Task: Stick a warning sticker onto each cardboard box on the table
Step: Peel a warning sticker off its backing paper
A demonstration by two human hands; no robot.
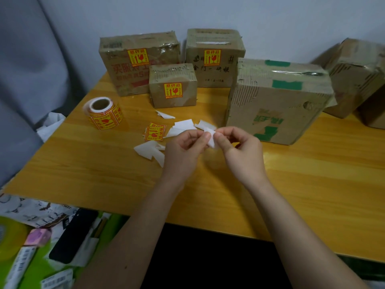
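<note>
A: Pinching what?
B: Both hands, left hand (pixel 183 146) and right hand (pixel 239 148), pinch one white sticker piece (pixel 211 138) above the table (pixel 291 174), just before the large unstickered box (pixel 277 101).
A: Open room?
B: Bare wood toward the near edge.

A plain, pale blue-grey wall (pixel 270 15) stands behind the desk (pixel 93 163), whose top is warm yellow-orange wood grain with a straight front edge. At the left a grey fabric surface (pixel 27 65), perhaps a curtain or chair back, rises beside the desk's corner. Below the front edge lies a dark, nearly black area (pixel 208 257). To the lower left a bright green surface (pixel 41 265) shows under loose clutter. The light is soft and even, with faint shadows.
</note>
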